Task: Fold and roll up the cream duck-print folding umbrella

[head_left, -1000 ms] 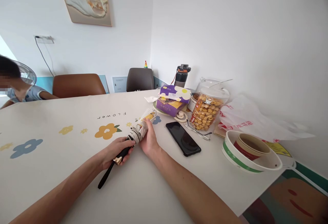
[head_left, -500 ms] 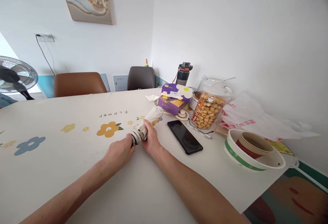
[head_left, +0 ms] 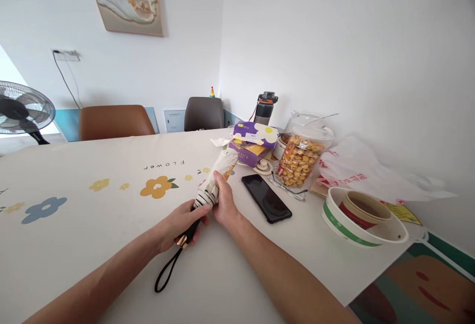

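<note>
A folded cream umbrella with a printed pattern lies tilted over the white flower-print table. My left hand is closed round its black handle, whose gold ring and black wrist strap stick out below the fingers. My right hand is wrapped round the folded canopy just above the handle. The umbrella's tip points toward a purple box.
A black phone lies right of my hands. Beyond it are glasses, a snack jar, a bottle, a white plastic bag and a paper bowl. Two chairs and a fan stand at the far side.
My left hand slid back down the handle, so the gold ring and strap show again. The umbrella's tip lifted a little. The person at the far left a second ago is gone.
</note>
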{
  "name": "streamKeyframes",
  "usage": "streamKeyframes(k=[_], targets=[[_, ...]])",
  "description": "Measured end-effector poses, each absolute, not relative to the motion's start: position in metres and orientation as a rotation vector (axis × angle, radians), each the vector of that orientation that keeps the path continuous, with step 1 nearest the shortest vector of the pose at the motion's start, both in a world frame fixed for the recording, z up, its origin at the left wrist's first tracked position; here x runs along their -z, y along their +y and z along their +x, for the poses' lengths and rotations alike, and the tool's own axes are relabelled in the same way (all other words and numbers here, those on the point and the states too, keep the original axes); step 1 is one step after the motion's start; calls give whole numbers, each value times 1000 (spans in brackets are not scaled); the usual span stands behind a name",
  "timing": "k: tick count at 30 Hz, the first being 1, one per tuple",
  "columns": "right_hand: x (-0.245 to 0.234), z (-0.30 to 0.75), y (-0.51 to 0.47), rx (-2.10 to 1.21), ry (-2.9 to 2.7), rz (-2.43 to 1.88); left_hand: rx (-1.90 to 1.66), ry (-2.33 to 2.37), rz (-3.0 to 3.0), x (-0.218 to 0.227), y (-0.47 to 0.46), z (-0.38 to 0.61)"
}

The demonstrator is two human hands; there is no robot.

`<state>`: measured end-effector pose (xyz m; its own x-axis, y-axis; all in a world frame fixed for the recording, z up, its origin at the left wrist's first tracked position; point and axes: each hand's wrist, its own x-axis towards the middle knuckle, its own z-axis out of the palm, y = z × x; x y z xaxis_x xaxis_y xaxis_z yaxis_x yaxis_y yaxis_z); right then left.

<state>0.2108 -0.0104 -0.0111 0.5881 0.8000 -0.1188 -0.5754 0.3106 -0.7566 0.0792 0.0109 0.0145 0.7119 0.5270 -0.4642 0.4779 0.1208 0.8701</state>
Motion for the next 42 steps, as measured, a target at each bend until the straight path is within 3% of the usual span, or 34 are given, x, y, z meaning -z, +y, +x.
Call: streamKeyframes(k=[10, 29, 42], targets=[[19, 218, -4, -1038, -337, -709, -369, 1036, 1688, 1, 28, 80], [30, 215, 3, -892, -279, -862, -374, 1154, 1857, -3, 27, 81], [32, 208, -1, -845, -529, -1064, -518, 869, 1507, 7, 38, 77]])
